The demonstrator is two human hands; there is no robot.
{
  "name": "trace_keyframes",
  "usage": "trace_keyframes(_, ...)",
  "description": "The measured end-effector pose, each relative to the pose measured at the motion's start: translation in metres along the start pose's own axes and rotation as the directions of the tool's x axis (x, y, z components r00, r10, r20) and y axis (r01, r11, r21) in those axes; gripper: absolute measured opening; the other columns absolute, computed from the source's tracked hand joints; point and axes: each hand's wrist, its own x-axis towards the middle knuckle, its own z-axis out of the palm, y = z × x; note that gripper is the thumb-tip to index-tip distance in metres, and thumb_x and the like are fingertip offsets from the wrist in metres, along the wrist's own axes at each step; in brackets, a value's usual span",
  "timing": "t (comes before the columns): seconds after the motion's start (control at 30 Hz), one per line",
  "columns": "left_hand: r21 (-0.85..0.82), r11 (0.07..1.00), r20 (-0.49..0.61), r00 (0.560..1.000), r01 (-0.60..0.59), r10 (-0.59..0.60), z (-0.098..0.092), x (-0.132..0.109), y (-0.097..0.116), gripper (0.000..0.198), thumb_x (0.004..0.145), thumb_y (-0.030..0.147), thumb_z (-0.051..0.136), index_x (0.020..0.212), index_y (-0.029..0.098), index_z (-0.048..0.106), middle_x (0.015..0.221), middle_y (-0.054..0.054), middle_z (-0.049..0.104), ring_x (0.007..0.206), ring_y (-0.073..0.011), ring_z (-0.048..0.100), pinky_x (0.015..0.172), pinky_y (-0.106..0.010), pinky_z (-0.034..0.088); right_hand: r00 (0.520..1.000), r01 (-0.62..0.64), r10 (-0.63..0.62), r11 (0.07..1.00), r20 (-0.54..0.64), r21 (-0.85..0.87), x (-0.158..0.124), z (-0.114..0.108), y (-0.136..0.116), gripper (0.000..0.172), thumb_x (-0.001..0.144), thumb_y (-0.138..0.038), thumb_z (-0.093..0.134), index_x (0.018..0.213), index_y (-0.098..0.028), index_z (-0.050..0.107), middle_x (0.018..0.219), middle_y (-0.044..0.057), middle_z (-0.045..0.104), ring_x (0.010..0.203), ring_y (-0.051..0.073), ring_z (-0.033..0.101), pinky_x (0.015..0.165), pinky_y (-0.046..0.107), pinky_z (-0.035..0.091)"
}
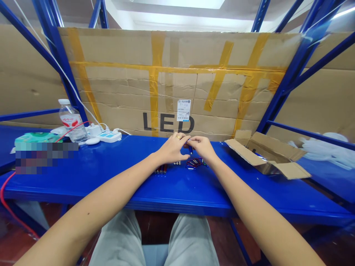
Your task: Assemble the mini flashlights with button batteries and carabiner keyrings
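Observation:
My left hand [172, 147] and my right hand [203, 146] meet over the middle of the blue shelf top [116, 177], fingers pinched together around a small dark blue cylindrical part [190, 149]. Below the right hand lies a small heap of red and blue ringed pieces [194, 163]. A short row of thin pen-like sticks [161, 169] lies under my left wrist, with tiny metal bits [176, 162] beside them.
An open cardboard box [266, 155] sits to the right. At the left stand a water bottle [70, 121], a white power strip [109, 136] with a red cable, and a green packet [36, 137]. A taped cardboard sheet marked LED [177, 85] backs the shelf. White gloves [327, 147] lie far right.

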Motion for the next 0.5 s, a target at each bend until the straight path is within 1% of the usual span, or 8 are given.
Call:
trace_keyframes(0.03, 0.018, 1.0, 0.015, 1.0, 0.0, 0.0, 0.0, 0.0, 0.0, 0.067, 0.072, 0.033, 0.071, 0.132, 0.014, 0.049, 0.12, -0.014, 0.055, 0.113, -0.0291, 0.048, 0.094, -0.043, 0.044, 1.0, -0.01, 0.01, 1.0, -0.006, 0.007, -0.001, 0.001, -0.001, 0.015, 0.066, -0.027, 0.072, 0.07, -0.015, 0.065, 0.072, 0.009, 0.073, 0.073, 0.021, 0.069, 0.07, 0.031, 0.053)
trace_keyframes(0.07, 0.032, 0.999, 0.025, 1.0, 0.001, -0.002, 0.001, 0.0, -0.001, 0.066, 0.072, 0.035, 0.071, 0.132, 0.015, 0.049, 0.12, -0.013, 0.055, 0.112, -0.029, 0.048, 0.094, -0.043, 0.043, 1.0, -0.017, 0.017, 1.0, -0.01, 0.007, -0.002, 0.001, -0.001, 0.015, 0.066, -0.027, 0.073, 0.069, -0.015, 0.065, 0.072, 0.008, 0.073, 0.073, 0.02, 0.069, 0.07, 0.031, 0.053)
trace_keyframes(0.13, 0.051, 0.999, 0.034, 0.999, 0.0, -0.002, 0.001, 0.0, -0.003, 0.059, 0.075, 0.034, 0.069, 0.127, 0.016, 0.051, 0.118, -0.012, 0.056, 0.111, -0.0282, 0.048, 0.094, -0.042, 0.043, 0.999, -0.039, 0.039, 0.999, -0.009, 0.005, -0.003, 0.003, -0.003, 0.015, 0.067, -0.026, 0.073, 0.068, -0.015, 0.063, 0.069, 0.007, 0.072, 0.07, 0.019, 0.068, 0.067, 0.03, 0.053)
trace_keyframes(0.2, 0.055, 0.998, 0.031, 1.0, -0.002, 0.001, 0.002, 0.001, -0.004, 0.054, 0.075, 0.034, 0.068, 0.123, 0.016, 0.052, 0.115, -0.011, 0.058, 0.109, -0.0276, 0.049, 0.093, -0.041, 0.043, 0.998, -0.059, 0.059, 0.998, -0.011, 0.003, -0.005, 0.006, -0.005, 0.014, 0.069, -0.025, 0.071, 0.069, -0.015, 0.062, 0.067, 0.005, 0.071, 0.067, 0.018, 0.067, 0.065, 0.029, 0.053)
trace_keyframes(0.33, 0.036, 0.999, 0.019, 1.0, -0.007, 0.006, 0.001, 0.001, -0.003, 0.055, 0.073, 0.034, 0.07, 0.122, 0.015, 0.052, 0.114, -0.011, 0.059, 0.106, -0.0273, 0.051, 0.092, -0.04, 0.044, 0.997, -0.078, 0.077, 0.997, -0.016, -0.021, -0.006, 0.011, -0.006, 0.013, 0.073, -0.024, 0.069, 0.071, -0.015, 0.06, 0.067, 0.004, 0.071, 0.063, 0.016, 0.066, 0.062, 0.027, 0.052)
trace_keyframes(0.43, 0.039, 0.999, -0.014, 1.0, 0.01, -0.009, -0.001, 0.002, -0.007, 0.054, 0.074, 0.034, 0.07, 0.121, 0.014, 0.052, 0.117, -0.012, 0.06, 0.109, -0.0285, 0.052, 0.094, -0.042, 0.044, 0.995, -0.096, 0.097, 0.99, 0.003, -0.099, -0.004, 0.006, -0.007, 0.018, 0.079, -0.03, 0.067, 0.075, -0.014, 0.062, 0.075, 0.008, 0.072, 0.063, 0.015, 0.065, 0.06, 0.026, 0.052)
trace_keyframes(0.5, 0.027, 0.998, -0.07, 0.996, 0.062, -0.06, -0.003, 0.002, -0.014, 0.059, 0.073, 0.035, 0.071, 0.124, 0.013, 0.05, 0.118, -0.014, 0.059, 0.111, -0.0295, 0.053, 0.095, -0.043, 0.045, 0.995, -0.094, 0.096, 0.97, -0.005, -0.225, -0.003, -0.004, -0.012, 0.022, 0.083, -0.035, 0.063, 0.08, -0.013, 0.064, 0.079, 0.01, 0.072, 0.061, 0.014, 0.065, 0.057, 0.026, 0.05)
